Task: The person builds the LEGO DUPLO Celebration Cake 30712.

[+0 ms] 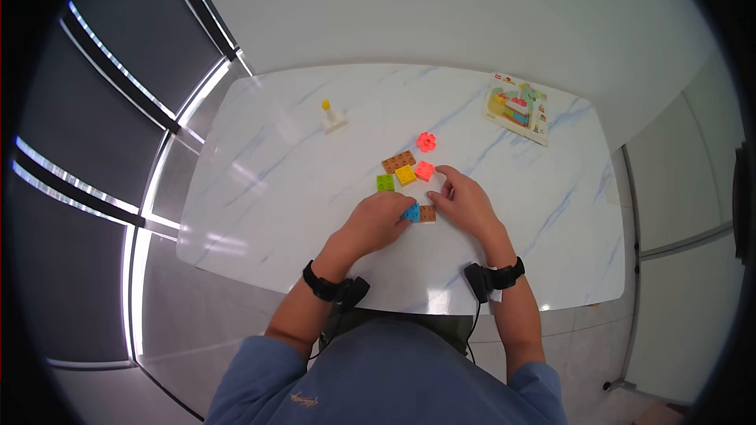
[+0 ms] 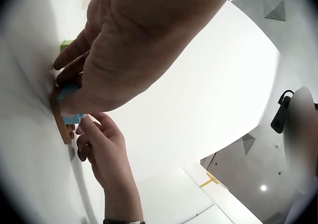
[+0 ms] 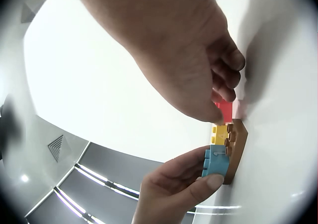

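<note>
Our left hand point(image 1: 378, 217) pinches blue plastic block point(image 3: 218, 161) | likely steadying against brown studded plastic plate point(image 1: 428, 214) | right hand point(image 1: 468, 200): loosely curved, empty

I see a printed booklet point(image 1: 516, 109) near the far right corner of the marbled counter point(image 1: 551, 212). Dark panels point(image 1: 146, 31) stand at left.

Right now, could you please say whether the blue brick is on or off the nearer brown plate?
On: the right wrist view shows the blue brick atop the brown plate. Whether it is fully pressed down, I cannot tell.
</note>
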The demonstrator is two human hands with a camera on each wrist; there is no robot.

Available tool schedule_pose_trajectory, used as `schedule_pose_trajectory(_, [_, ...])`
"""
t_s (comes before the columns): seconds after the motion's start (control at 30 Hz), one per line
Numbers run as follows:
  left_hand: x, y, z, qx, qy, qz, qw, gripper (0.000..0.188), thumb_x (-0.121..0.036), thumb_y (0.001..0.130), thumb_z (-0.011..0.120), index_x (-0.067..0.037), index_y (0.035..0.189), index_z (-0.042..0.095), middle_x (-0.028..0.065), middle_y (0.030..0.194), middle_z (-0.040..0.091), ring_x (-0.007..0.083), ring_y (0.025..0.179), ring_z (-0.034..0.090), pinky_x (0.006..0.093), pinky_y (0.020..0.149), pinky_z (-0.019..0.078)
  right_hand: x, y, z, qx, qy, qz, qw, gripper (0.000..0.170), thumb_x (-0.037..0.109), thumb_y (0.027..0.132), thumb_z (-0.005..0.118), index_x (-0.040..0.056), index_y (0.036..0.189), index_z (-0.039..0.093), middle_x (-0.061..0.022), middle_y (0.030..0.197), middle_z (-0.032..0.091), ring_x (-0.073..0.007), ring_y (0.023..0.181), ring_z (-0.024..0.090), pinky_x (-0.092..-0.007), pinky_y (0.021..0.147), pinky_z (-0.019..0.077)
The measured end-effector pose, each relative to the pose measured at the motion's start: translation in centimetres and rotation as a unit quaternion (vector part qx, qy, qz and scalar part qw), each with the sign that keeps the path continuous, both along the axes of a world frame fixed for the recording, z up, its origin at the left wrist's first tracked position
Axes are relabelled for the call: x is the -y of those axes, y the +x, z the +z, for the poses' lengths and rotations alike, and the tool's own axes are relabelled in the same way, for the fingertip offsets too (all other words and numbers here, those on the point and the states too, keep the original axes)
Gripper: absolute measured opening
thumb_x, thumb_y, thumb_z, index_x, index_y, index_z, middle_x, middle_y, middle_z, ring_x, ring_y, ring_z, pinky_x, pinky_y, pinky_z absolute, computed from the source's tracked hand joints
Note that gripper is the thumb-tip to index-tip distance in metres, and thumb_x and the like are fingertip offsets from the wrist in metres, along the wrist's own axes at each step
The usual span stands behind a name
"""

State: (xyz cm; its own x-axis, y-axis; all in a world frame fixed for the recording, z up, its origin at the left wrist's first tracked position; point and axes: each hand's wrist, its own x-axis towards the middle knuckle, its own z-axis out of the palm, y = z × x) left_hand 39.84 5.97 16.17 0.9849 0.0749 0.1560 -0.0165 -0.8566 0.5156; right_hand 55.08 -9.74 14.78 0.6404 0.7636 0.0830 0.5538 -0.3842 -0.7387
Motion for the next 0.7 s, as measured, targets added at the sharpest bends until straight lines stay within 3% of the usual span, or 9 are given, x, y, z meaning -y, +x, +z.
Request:
schedule_pose_trajectory(0.03, [-0.1, 0.0, -0.1, -0.001, 0.000, -0.003, 1.000, 0.030, -0.012, 0.081, 0.070, -0.005, 0.109, 0.065, 0.0141, 0.101, 0.067, 0.0326, 0.098, 0.063, 0.0425, 0.084, 0.0513, -0.3, 0.0, 0.4, 0.011, 0.002, 0.002, 1.000, 0.051, 0.023, 0.086, 0.070, 0.0080, 0.134, 0.056, -0.0079, 0.075, 0.063, -0.0219, 0.066, 0.059, -0.0346, 0.064, 0.0480])
schedule_pose_trajectory(0.13, [-0.3, -0.2, -0.5, 0.006, -0.007, -0.005, 1.000, 0.033, -0.013, 0.081, 0.071, -0.007, 0.113, 0.066, 0.0136, 0.103, 0.067, 0.0325, 0.098, 0.063, 0.0413, 0.086, 0.0510, -1.3, 0.4, 0.6, 0.030, -0.042, 0.029, 0.998, 0.063, 0.023, 0.087, 0.069, 0.0109, 0.144, 0.046, -0.0090, 0.078, 0.063, -0.0231, 0.069, 0.060, -0.0358, 0.065, 0.0486])
schedule_pose_trajectory(0.23, [-0.4, -0.4, -1.0, 0.027, -0.016, -0.002, 1.000, 0.033, -0.014, 0.081, 0.071, -0.007, 0.113, 0.066, 0.0134, 0.102, 0.067, 0.0321, 0.098, 0.063, 0.0411, 0.086, 0.0511, -2.2, 0.8, -0.4, 0.061, -0.056, 0.029, 0.996, 0.062, 0.024, 0.088, 0.068, 0.0117, 0.145, 0.045, -0.0095, 0.077, 0.063, -0.0242, 0.070, 0.061, -0.0365, 0.066, 0.0490])
schedule_pose_trajectory(0.43, [-0.4, -0.4, -1.5, 0.053, -0.022, -0.005, 0.998, 0.032, -0.014, 0.080, 0.071, -0.007, 0.111, 0.066, 0.0124, 0.102, 0.067, 0.0313, 0.097, 0.064, 0.0408, 0.086, 0.0512, -3.0, 0.4, -0.3, 0.075, -0.084, -0.019, 0.993, 0.046, 0.027, 0.088, 0.067, 0.0089, 0.129, 0.055, -0.0101, 0.080, 0.064, -0.0266, 0.075, 0.063, -0.0379, 0.068, 0.0500])
schedule_pose_trajectory(0.53, [-0.5, -0.5, -1.9, 0.066, -0.028, -0.006, 0.997, 0.032, -0.014, 0.080, 0.072, -0.006, 0.110, 0.066, 0.0119, 0.102, 0.068, 0.0311, 0.097, 0.064, 0.0408, 0.086, 0.0513, -2.2, -0.4, 1.5, 0.057, -0.101, -0.045, 0.992, 0.036, 0.025, 0.088, 0.067, 0.0074, 0.118, 0.058, -0.0136, 0.092, 0.066, -0.0303, 0.086, 0.065, -0.0392, 0.076, 0.0526])
schedule_pose_trajectory(0.63, [-0.6, -0.5, -2.4, 0.079, -0.029, -0.008, 0.996, 0.031, -0.014, 0.080, 0.072, -0.006, 0.110, 0.066, 0.0116, 0.102, 0.068, 0.0311, 0.097, 0.064, 0.0408, 0.086, 0.0513, -1.2, -0.2, 0.2, 0.127, -0.026, -0.045, 0.990, 0.032, 0.026, 0.086, 0.069, 0.0066, 0.110, 0.060, -0.0111, 0.092, 0.066, -0.0278, 0.084, 0.064, -0.0377, 0.074, 0.0522])
schedule_pose_trajectory(0.7, [-0.7, -0.5, -2.3, 0.073, -0.028, -0.006, 0.997, 0.031, -0.013, 0.080, 0.072, -0.006, 0.110, 0.066, 0.0114, 0.102, 0.068, 0.0311, 0.097, 0.064, 0.0409, 0.086, 0.0513, -0.5, 0.1, 0.1, 0.084, -0.027, -0.027, 0.996, 0.032, 0.027, 0.086, 0.070, 0.0057, 0.108, 0.061, -0.0106, 0.090, 0.065, -0.0268, 0.082, 0.064, -0.0372, 0.073, 0.0518])
